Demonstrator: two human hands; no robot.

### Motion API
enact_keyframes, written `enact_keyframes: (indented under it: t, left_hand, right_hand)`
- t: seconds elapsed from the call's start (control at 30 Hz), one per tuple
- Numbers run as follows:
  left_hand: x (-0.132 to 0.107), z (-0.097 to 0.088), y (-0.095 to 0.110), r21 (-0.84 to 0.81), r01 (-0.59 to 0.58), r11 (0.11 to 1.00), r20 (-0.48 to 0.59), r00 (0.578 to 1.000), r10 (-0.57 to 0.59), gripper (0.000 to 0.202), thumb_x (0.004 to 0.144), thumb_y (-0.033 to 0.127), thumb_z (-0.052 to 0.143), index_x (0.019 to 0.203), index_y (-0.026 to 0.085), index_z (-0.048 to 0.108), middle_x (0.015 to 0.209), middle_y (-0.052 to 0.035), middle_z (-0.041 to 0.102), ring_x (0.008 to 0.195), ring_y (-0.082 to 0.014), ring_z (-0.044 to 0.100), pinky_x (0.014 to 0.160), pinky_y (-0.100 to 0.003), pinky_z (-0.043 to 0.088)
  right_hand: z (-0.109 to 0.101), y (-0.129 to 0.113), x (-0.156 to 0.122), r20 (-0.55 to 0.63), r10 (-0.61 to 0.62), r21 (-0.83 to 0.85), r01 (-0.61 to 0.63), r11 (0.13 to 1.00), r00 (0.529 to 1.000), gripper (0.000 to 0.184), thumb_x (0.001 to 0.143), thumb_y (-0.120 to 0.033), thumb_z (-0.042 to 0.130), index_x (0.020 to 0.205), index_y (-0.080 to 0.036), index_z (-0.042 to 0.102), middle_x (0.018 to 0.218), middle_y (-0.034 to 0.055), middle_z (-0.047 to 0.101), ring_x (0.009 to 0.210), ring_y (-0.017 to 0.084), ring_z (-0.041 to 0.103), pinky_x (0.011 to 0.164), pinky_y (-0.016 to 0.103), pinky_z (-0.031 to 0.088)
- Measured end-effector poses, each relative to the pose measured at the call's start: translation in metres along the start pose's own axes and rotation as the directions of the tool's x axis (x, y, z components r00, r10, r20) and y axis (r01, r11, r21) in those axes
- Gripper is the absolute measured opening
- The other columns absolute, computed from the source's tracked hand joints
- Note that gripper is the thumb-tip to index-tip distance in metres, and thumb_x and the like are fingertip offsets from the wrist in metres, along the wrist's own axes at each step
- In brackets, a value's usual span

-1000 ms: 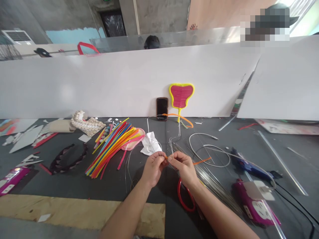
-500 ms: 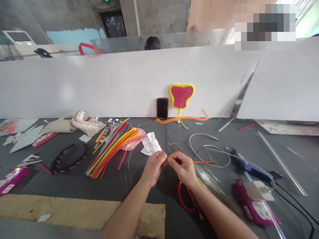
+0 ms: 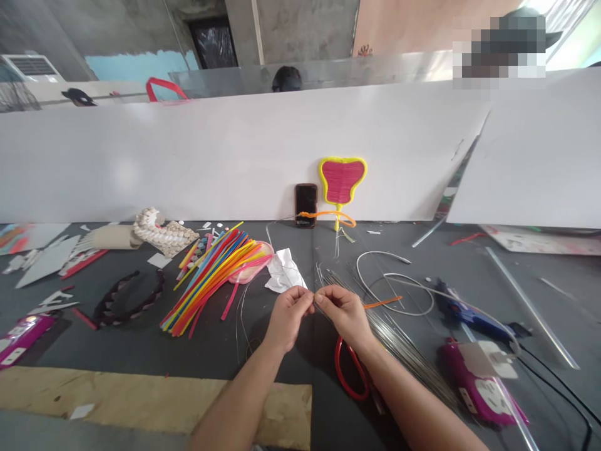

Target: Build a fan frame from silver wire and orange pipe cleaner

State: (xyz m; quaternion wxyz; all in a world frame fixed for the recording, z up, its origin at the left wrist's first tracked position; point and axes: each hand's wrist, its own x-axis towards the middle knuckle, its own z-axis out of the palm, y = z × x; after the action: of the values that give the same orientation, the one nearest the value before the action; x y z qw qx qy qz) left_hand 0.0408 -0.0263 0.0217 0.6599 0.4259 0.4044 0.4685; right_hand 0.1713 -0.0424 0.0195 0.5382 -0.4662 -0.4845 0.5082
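My left hand (image 3: 287, 315) and my right hand (image 3: 344, 313) meet over the dark table, fingertips pinched together on a thin wire with an orange pipe cleaner (image 3: 381, 302) wound on it. The orange strand sticks out to the right of my right hand. Its far part (image 3: 328, 216) curls near the black phone (image 3: 305, 204) and the pink and yellow fan (image 3: 342, 181). A bundle of thin metal wires (image 3: 399, 341) lies under my right wrist. Red-handled scissors (image 3: 349, 369) lie below my right forearm.
A heap of coloured pipe cleaners (image 3: 213, 275) lies left of my hands, with crumpled white paper (image 3: 283, 270) beside it. A blue glue gun (image 3: 462, 311), a purple power strip (image 3: 476, 379) and white cable loops (image 3: 394, 282) are to the right. White boards (image 3: 235, 156) wall off the back.
The far end of the orange pipe cleaner has swung from lying stretched to the right into a curl near the phone. My hands stay pinched in the same spot.
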Motion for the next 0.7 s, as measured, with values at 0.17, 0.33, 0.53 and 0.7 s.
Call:
enact_keyframes:
  t: [0.17,0.33,0.53,0.7]
  left_hand:
    - [-0.001,0.000,0.004,-0.105,0.071,0.992,-0.011,0.997,-0.073,0.021,0.070,0.028,0.064,0.057,0.016,0.054,0.049,0.0042,0.047,0.053,-0.0087,0.046,0.060,-0.023,0.039]
    - [-0.002,-0.003,0.007,-0.149,0.180,0.972,0.070,0.983,-0.172,0.022,0.069,0.029,0.065,0.057,0.016,0.053,0.048,0.0047,0.046,0.050,-0.0079,0.044,0.062,-0.024,0.041]
    - [-0.002,0.001,0.004,0.048,0.048,0.998,-0.024,0.999,-0.047,0.018,0.069,0.029,0.065,0.061,0.016,0.057,0.050,0.0033,0.050,0.053,-0.0094,0.046,0.059,-0.023,0.037]
    - [0.000,0.001,0.001,0.022,0.024,0.999,-0.071,0.997,-0.022,0.018,0.069,0.029,0.065,0.059,0.016,0.056,0.052,0.0027,0.051,0.052,-0.0087,0.045,0.055,-0.021,0.034]
  right_hand:
    - [-0.010,-0.002,0.005,0.084,0.031,0.086,-0.038,0.996,0.996,0.023,0.074,-0.038,0.066,0.089,-0.021,0.070,0.084,0.0037,0.069,0.076,0.016,0.061,0.073,0.031,0.047]
    - [-0.011,0.000,0.006,0.148,0.079,0.217,-0.110,0.970,0.986,0.022,0.071,-0.040,0.069,0.076,-0.018,0.067,0.071,0.0004,0.064,0.065,0.012,0.056,0.065,0.026,0.046]
    - [-0.002,0.007,0.005,0.114,0.085,0.323,-0.118,0.939,0.990,0.024,0.073,-0.040,0.067,0.071,-0.018,0.059,0.062,-0.0029,0.053,0.057,0.009,0.048,0.058,0.023,0.041]
    - [-0.001,0.008,0.006,0.154,0.140,0.422,-0.193,0.886,0.978,0.023,0.072,-0.040,0.068,0.072,-0.018,0.060,0.065,-0.0016,0.056,0.061,0.012,0.052,0.066,0.027,0.044]
